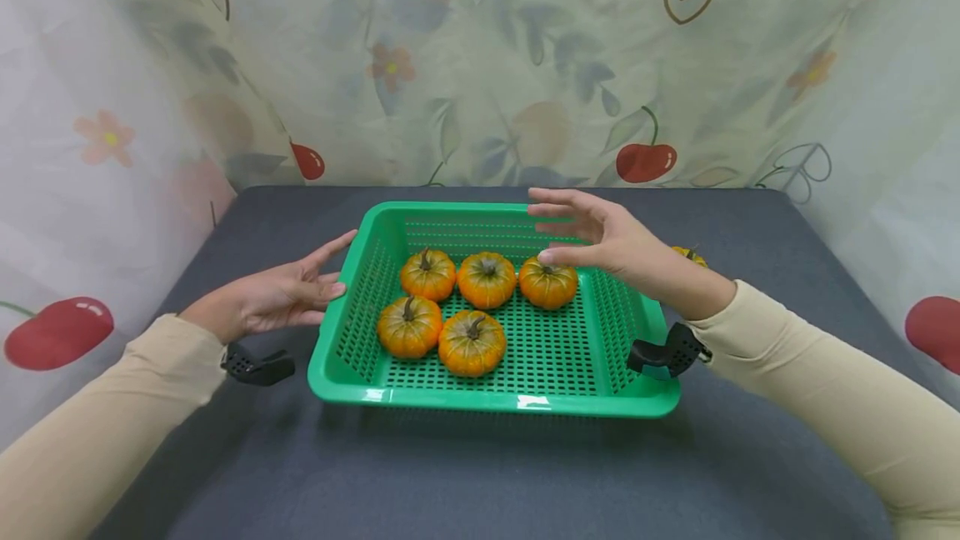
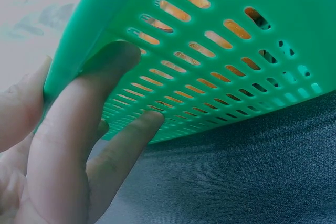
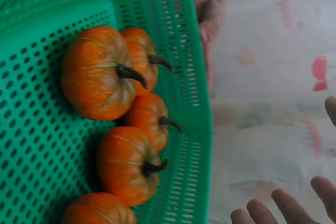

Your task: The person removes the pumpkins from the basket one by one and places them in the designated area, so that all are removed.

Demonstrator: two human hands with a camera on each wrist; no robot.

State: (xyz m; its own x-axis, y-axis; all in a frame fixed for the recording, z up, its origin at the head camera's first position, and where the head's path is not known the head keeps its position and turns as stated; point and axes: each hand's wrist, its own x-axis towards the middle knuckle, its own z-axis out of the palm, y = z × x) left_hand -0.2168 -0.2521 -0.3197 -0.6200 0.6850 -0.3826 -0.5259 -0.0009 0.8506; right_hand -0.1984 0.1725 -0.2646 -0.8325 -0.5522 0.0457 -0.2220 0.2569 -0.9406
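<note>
A green perforated plastic basket (image 1: 487, 400) sits on the dark table, with several orange pumpkins (image 1: 472, 343) inside, mostly toward its left side. My left hand (image 1: 288, 294) touches the basket's left rim. In the left wrist view, fairly straight fingers (image 2: 126, 153) lie against the perforated outer wall below the rim. My right hand (image 1: 600, 236) hovers over the basket's far right part, fingers spread and holding nothing. Just below its thumb, in the head view, is a pumpkin (image 1: 549, 286). Fingertips (image 3: 286, 203) of that hand show apart from the basket in the right wrist view.
Another pumpkin (image 1: 692, 257) lies outside the basket on the right, mostly hidden by my right forearm. The table (image 1: 480, 473) has a dark grey cloth. Printed curtains (image 1: 480, 65) hang behind it and at both sides. Each wrist wears a black camera mount (image 1: 258, 365).
</note>
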